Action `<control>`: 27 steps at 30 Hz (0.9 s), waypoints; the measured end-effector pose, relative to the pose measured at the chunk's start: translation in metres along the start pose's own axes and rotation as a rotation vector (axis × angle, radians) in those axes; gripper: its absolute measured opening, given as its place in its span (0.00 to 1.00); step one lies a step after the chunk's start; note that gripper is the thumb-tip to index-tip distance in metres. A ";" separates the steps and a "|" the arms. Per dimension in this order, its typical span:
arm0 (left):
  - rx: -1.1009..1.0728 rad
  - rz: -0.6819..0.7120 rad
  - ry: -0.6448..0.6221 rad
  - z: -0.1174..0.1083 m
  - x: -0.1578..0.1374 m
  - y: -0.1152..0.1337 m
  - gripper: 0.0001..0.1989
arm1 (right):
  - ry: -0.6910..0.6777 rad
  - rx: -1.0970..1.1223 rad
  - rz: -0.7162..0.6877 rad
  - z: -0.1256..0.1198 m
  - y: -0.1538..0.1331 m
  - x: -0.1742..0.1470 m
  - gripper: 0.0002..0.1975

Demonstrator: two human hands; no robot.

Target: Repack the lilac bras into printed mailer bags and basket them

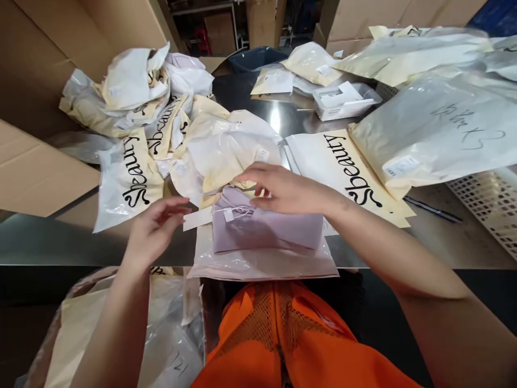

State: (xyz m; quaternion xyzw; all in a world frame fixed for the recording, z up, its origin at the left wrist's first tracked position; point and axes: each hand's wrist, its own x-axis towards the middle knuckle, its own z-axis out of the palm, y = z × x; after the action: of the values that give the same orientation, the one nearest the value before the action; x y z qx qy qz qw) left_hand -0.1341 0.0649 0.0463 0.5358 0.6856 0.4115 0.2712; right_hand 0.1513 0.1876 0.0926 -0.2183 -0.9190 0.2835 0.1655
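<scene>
A folded lilac garment [266, 234] lies on a clear plastic bag [262, 265] at the table's front edge. A white hang tag [197, 219] sticks out to its left, tied on by a thin string with a small white piece. My left hand [155, 229] is just left of the tag, fingers loosely bent and thumb apart; the fingertips come close to the tag's end. Over the garment's upper edge reaches my right hand [274, 186], palm down with curved, parted fingers. I cannot tell whether its fingertips touch the fabric. Filled bags [226, 151] lie directly behind.
Packed bags [137, 86] are heaped at the left beside a cardboard box [44, 161]. To the right are flat printed bags [323, 156], a large filled bag [440, 124], a pen [434, 209] and a perforated basket [490, 202]. A white tray [343, 102] stands further back.
</scene>
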 end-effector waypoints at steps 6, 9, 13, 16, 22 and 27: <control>-0.016 -0.199 0.151 -0.027 -0.069 -0.080 0.14 | -0.156 -0.115 0.247 0.003 0.057 0.008 0.17; 0.236 -0.051 0.284 -0.017 -0.092 -0.083 0.11 | -0.069 -0.216 0.272 0.017 0.060 -0.004 0.17; 0.466 0.287 0.216 0.017 -0.105 -0.050 0.06 | 0.144 -0.196 0.204 0.033 0.043 -0.025 0.11; 0.314 0.374 -0.057 0.053 -0.107 -0.022 0.09 | -0.055 -0.233 0.191 0.037 0.043 -0.020 0.21; 0.255 0.681 -0.293 0.113 -0.114 0.004 0.11 | -0.687 -0.073 0.426 0.059 0.071 0.034 0.31; 0.554 0.819 -0.258 0.107 -0.120 -0.009 0.09 | -0.859 0.158 0.452 0.064 0.066 0.038 0.21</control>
State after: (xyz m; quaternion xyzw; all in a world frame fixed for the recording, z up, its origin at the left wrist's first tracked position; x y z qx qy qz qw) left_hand -0.0182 -0.0215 -0.0246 0.8588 0.4637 0.2173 0.0179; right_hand 0.1122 0.2263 0.0099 -0.2626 -0.8094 0.4456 -0.2782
